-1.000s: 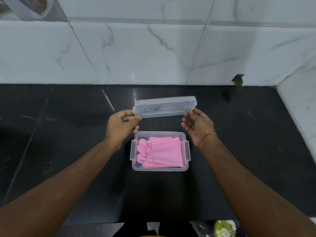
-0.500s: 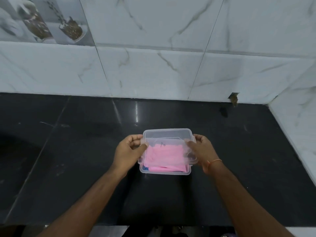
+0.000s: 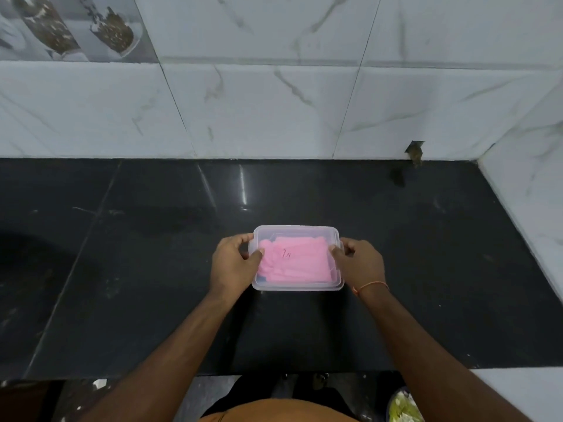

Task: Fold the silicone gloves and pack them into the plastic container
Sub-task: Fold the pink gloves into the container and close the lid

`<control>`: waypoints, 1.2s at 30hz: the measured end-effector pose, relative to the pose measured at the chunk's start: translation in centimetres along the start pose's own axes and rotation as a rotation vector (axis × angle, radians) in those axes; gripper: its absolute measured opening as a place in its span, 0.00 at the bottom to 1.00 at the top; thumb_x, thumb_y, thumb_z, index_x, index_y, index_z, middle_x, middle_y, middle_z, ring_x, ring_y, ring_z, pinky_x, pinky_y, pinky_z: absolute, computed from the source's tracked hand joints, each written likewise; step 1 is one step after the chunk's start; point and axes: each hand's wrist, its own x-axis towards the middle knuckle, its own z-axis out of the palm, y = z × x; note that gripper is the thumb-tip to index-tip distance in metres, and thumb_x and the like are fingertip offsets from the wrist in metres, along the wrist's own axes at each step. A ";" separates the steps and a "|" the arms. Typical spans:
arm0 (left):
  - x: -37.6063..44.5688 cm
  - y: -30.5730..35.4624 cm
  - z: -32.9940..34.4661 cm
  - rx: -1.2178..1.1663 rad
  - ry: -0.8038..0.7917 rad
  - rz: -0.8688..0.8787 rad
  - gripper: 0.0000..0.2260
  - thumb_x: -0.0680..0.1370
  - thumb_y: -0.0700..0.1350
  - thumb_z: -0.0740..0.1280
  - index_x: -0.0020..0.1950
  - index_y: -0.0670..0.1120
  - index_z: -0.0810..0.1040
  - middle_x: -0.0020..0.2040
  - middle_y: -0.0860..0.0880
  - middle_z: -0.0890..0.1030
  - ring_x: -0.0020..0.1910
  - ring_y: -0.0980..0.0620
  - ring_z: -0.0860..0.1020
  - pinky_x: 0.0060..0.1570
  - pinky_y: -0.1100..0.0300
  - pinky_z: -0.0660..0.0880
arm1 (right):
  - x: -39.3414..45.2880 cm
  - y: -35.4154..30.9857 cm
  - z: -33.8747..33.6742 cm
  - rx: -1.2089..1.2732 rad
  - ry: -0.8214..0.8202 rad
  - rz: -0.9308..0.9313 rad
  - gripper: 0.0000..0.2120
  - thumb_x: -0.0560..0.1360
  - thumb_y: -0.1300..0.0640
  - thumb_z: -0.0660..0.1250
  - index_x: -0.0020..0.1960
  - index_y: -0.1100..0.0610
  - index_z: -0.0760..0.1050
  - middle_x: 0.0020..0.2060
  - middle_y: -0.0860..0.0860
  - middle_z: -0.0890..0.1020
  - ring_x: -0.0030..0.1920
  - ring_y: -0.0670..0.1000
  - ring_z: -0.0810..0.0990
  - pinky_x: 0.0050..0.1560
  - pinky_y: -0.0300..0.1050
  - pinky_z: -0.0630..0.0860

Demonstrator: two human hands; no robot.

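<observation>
The container (image 3: pixel 297 286) sits on the desk (image 3: pixel 122 269) between both hands, its long side running from one to the other. The left hand (image 3: pixel 233 266) and right hand (image 3: pixel 359 264) each grip an end of the lid (image 3: pixel 297 231), thumbs on top, equally near. Folded pink gloves (image 3: pixel 292 263) lie inside; the side clips likely need snapping next

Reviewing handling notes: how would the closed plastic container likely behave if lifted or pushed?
Probably light: the plastic container looks thin-walled and holds only folded pink gloves. Likely to slide, not tip, being low and flat on the glossy countertop.
</observation>
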 end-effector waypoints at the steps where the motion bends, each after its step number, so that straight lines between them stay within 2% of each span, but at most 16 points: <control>1: 0.1 -0.2 0.0 0.002 0.000 -0.011 0.18 0.79 0.46 0.78 0.69 0.49 0.84 0.63 0.52 0.85 0.51 0.55 0.85 0.51 0.63 0.81 | -0.1 0.1 0.1 0.003 -0.009 0.000 0.14 0.79 0.47 0.71 0.51 0.58 0.85 0.42 0.53 0.86 0.44 0.55 0.84 0.50 0.51 0.81; 4: 0.0 -0.6 0.0 -0.020 0.001 -0.033 0.20 0.79 0.47 0.78 0.71 0.49 0.83 0.64 0.52 0.85 0.52 0.57 0.84 0.51 0.64 0.80 | -0.4 0.5 0.3 0.005 -0.008 -0.013 0.14 0.79 0.46 0.71 0.53 0.56 0.85 0.45 0.52 0.85 0.46 0.54 0.83 0.48 0.47 0.76; 7: -0.5 -1.0 0.2 -0.060 0.003 -0.061 0.19 0.80 0.47 0.77 0.71 0.49 0.82 0.63 0.53 0.84 0.54 0.57 0.83 0.53 0.62 0.79 | -0.3 0.6 0.3 0.012 -0.023 -0.020 0.15 0.79 0.46 0.70 0.55 0.56 0.85 0.47 0.52 0.86 0.48 0.54 0.84 0.50 0.47 0.77; 10: -0.9 -1.3 0.6 -0.130 0.006 -0.102 0.15 0.82 0.47 0.75 0.69 0.50 0.81 0.61 0.56 0.85 0.52 0.62 0.83 0.46 0.70 0.76 | -0.2 0.6 0.5 0.010 -0.023 -0.027 0.17 0.79 0.45 0.70 0.57 0.58 0.84 0.50 0.53 0.87 0.50 0.55 0.84 0.52 0.49 0.78; 12: -0.9 -1.3 0.7 -0.158 0.006 -0.110 0.14 0.82 0.46 0.74 0.67 0.51 0.81 0.61 0.56 0.85 0.52 0.63 0.83 0.43 0.72 0.75 | 0.0 0.6 0.5 0.029 -0.037 -0.014 0.18 0.79 0.44 0.69 0.56 0.58 0.84 0.49 0.52 0.87 0.50 0.54 0.84 0.55 0.51 0.80; 14: -0.9 -1.2 0.8 -0.173 -0.001 -0.110 0.14 0.83 0.46 0.74 0.68 0.50 0.81 0.62 0.55 0.85 0.54 0.59 0.84 0.47 0.67 0.79 | 0.2 0.6 0.4 0.039 -0.056 -0.004 0.18 0.79 0.43 0.69 0.54 0.58 0.85 0.46 0.51 0.88 0.49 0.53 0.85 0.56 0.53 0.82; 18: -0.8 -1.0 0.8 -0.175 0.004 -0.106 0.14 0.83 0.46 0.73 0.69 0.48 0.80 0.63 0.53 0.84 0.59 0.53 0.84 0.58 0.53 0.84 | 0.4 0.4 0.3 0.073 -0.056 0.014 0.13 0.79 0.45 0.71 0.53 0.53 0.87 0.38 0.43 0.85 0.42 0.48 0.84 0.47 0.44 0.77; 21: -0.9 -0.9 0.7 -0.193 0.002 -0.117 0.13 0.83 0.46 0.73 0.68 0.48 0.80 0.61 0.54 0.85 0.59 0.53 0.84 0.59 0.52 0.84 | 0.5 0.2 0.5 0.103 -0.071 0.053 0.14 0.79 0.45 0.71 0.54 0.54 0.87 0.35 0.41 0.82 0.41 0.47 0.83 0.45 0.42 0.74; 24: -0.9 -0.7 0.7 -0.195 0.008 -0.131 0.13 0.83 0.46 0.73 0.67 0.50 0.81 0.59 0.56 0.85 0.58 0.55 0.84 0.56 0.56 0.83 | 0.7 0.4 0.5 0.131 -0.078 0.082 0.14 0.78 0.45 0.72 0.53 0.55 0.87 0.36 0.43 0.85 0.43 0.49 0.85 0.45 0.45 0.79; 28: -0.6 -0.8 0.7 -0.211 0.023 -0.154 0.13 0.82 0.47 0.74 0.66 0.51 0.81 0.54 0.61 0.84 0.53 0.61 0.83 0.48 0.66 0.79 | 1.0 0.6 0.7 0.182 -0.120 0.144 0.15 0.78 0.44 0.73 0.59 0.52 0.86 0.39 0.38 0.83 0.44 0.45 0.84 0.49 0.52 0.85; 29: -0.5 -0.9 0.7 -0.222 0.023 -0.165 0.13 0.82 0.47 0.75 0.66 0.51 0.81 0.54 0.60 0.84 0.52 0.62 0.83 0.47 0.65 0.79 | 1.1 0.6 0.8 0.196 -0.132 0.163 0.16 0.78 0.44 0.74 0.61 0.52 0.86 0.40 0.39 0.83 0.43 0.44 0.83 0.51 0.54 0.86; 31: -0.4 -1.1 0.7 -0.257 0.019 -0.190 0.14 0.81 0.47 0.76 0.67 0.51 0.82 0.54 0.59 0.85 0.52 0.61 0.84 0.53 0.58 0.84 | 1.3 0.6 0.9 0.233 -0.145 0.199 0.18 0.77 0.45 0.75 0.63 0.53 0.85 0.42 0.40 0.83 0.43 0.43 0.82 0.51 0.56 0.86; 33: -0.2 -1.2 0.7 -0.290 0.007 -0.222 0.16 0.81 0.48 0.76 0.68 0.51 0.82 0.54 0.57 0.86 0.54 0.57 0.85 0.57 0.51 0.85 | 1.4 0.7 0.9 0.277 -0.155 0.227 0.18 0.76 0.45 0.76 0.62 0.52 0.85 0.43 0.39 0.84 0.43 0.44 0.83 0.44 0.52 0.86; 35: -0.2 -1.3 0.7 -0.316 -0.018 -0.251 0.16 0.81 0.49 0.76 0.68 0.52 0.81 0.55 0.54 0.86 0.55 0.53 0.86 0.58 0.48 0.86 | 1.3 0.9 0.8 0.314 -0.159 0.238 0.18 0.75 0.43 0.77 0.61 0.50 0.85 0.43 0.38 0.84 0.43 0.45 0.84 0.33 0.45 0.82; 36: -0.2 -1.3 0.8 -0.327 -0.030 -0.263 0.16 0.81 0.50 0.76 0.68 0.52 0.80 0.56 0.53 0.86 0.56 0.52 0.86 0.58 0.47 0.86 | 1.2 1.0 0.7 0.327 -0.160 0.240 0.17 0.74 0.43 0.77 0.60 0.49 0.85 0.43 0.38 0.85 0.44 0.45 0.84 0.31 0.43 0.80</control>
